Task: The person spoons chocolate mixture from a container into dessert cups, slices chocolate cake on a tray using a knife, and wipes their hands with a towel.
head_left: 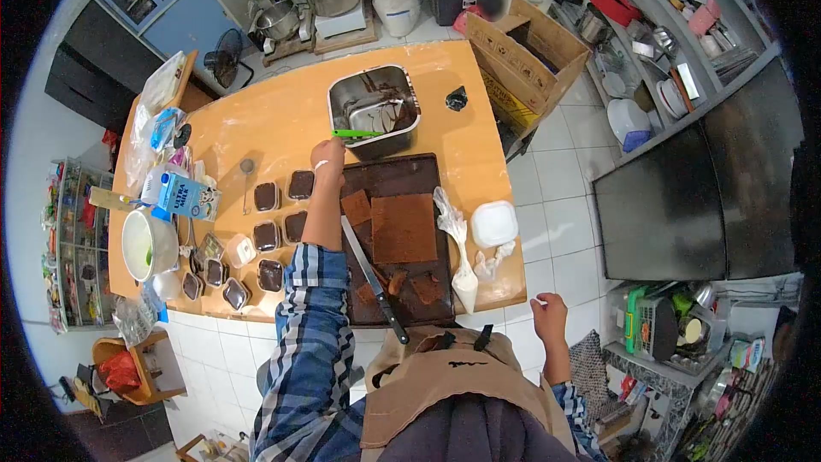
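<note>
My left hand [327, 156], fingers curled, is at the near left corner of a deep metal pan [374, 109] smeared with chocolate. It closes at the end of a green spatula [357, 133] lying across that corner; the exact grip is partly hidden. Below my forearm, a dark baking tray [389, 173] bears a brown cake slab [404, 229], a smaller cut piece [357, 207] and scraps [423, 289]. A long knife [374, 278] with a black handle lies across the tray's left side. My right hand [550, 318] hangs beside the table's right edge, loosely closed, with nothing seen in it.
Several small chocolate-filled cups [267, 236] stand left of the tray. A milk carton [186, 197] and white bucket [149, 245] are farther left. To the right lie a filled piping bag [463, 278] and a white container [494, 223]. A cardboard box [526, 60] stands beyond the table's far right corner.
</note>
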`<action>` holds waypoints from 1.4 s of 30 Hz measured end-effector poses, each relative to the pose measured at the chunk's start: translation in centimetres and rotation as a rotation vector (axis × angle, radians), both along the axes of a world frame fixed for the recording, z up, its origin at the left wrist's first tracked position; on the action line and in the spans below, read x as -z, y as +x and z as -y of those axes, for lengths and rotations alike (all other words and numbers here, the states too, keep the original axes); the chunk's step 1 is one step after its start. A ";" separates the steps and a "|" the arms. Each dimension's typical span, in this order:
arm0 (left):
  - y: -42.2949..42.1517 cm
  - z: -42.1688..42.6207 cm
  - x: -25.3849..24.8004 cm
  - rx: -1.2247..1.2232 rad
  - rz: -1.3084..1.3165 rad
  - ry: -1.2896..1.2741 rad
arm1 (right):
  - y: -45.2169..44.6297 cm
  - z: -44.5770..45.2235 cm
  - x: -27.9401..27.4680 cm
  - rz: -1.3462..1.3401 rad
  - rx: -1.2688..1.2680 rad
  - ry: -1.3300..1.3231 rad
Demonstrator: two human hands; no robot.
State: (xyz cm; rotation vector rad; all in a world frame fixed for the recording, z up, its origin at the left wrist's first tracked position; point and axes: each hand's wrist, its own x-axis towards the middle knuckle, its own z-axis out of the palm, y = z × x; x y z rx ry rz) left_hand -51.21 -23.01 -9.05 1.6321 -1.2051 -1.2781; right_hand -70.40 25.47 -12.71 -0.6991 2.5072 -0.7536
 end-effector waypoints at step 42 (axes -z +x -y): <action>-1.3 -2.6 -0.6 -0.089 -0.174 -0.125 | 6.2 48.9 -7.4 -0.291 -1.235 -0.124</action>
